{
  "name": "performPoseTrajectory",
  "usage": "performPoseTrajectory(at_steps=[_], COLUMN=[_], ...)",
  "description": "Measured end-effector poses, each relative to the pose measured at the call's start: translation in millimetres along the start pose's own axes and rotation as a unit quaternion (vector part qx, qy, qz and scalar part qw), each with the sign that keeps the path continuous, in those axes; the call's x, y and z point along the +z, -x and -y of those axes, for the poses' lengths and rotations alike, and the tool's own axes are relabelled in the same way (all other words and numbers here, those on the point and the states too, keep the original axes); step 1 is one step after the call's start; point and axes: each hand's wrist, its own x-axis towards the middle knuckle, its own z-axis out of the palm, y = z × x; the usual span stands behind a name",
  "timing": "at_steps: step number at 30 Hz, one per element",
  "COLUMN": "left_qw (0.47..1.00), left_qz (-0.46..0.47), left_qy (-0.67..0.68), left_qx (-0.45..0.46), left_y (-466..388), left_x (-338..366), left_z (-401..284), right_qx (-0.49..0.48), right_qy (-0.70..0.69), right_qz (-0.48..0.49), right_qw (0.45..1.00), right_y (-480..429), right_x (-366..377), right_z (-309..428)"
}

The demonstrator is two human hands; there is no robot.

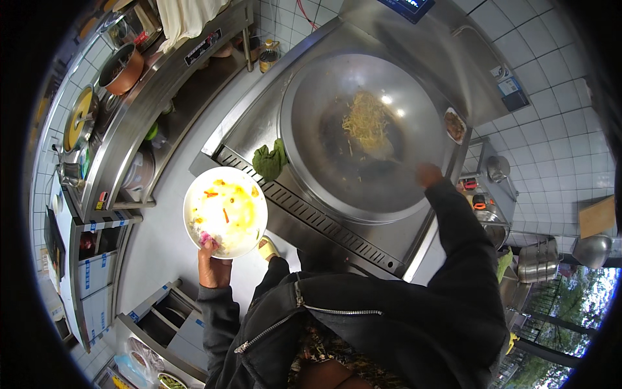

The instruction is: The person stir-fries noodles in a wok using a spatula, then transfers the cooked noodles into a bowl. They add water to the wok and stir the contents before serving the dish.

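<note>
My left hand (214, 268) grips the near rim of a white bowl (188, 214), thumb on the edge. Overexposed yellowish food (238, 206) with red chilli strips fills much of it, and a pinkish-purple piece lies by my thumb. Over the right rim of a large steel wok (316, 160) is my right hand (428, 175), blurred and closed. It appears to hold a spatula (383, 150), whose flat blade touches the food; the handle is too blurred to trace. Pale yellow shredded food (365, 119) lies in the wok.
A green cloth (270, 160) lies against the wok's left rim, above a slotted drain (311, 214). A small dish of brown food (455, 125) sits at the right. Left stands a steel counter with a copper-coloured pot (121, 69); an oil bottle (268, 56) stands behind.
</note>
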Motion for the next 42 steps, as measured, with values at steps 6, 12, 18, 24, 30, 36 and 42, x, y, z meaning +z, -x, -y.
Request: performPoseTrajectory(at_steps=[6, 12, 18, 24, 30, 36, 42], left_qw=[1.0, 0.999, 0.998, 0.999, 0.998, 0.997, 0.999], left_qz=[-0.001, 0.033, 0.046, 0.005, 0.032, 0.05, 0.016], left_qy=[-0.017, 0.003, -0.007, -0.032, -0.02, -0.04, -0.039], left_qx=[-0.025, -0.031, -0.035, -0.031, -0.043, -0.047, -0.03], left_y=[-2, -15, -15, -12, -23, -37, -24], left_x=[5, 20, 28, 30, 49, 63, 50], left_z=[4, 15, 15, 17, 18, 24, 18], right_qx=[0.023, 0.047, 0.103, 0.072, -0.018, 0.117, -0.053], right_qy=[0.029, 0.085, 0.048, 0.017, 0.148, 0.179, 0.12], right_qz=[-0.099, -0.004, -0.084, -0.123, -0.253, -0.109, -0.22], right_qw=[0.994, 0.995, 0.99, 0.99, 0.956, 0.971, 0.967], right_y=[-40, 29, 12, -81, -62, -127, -225], right_x=[-19, -60, 10, 19, -47, -57, -112], right_z=[13, -38, -65, -42, -91, -130, -70])
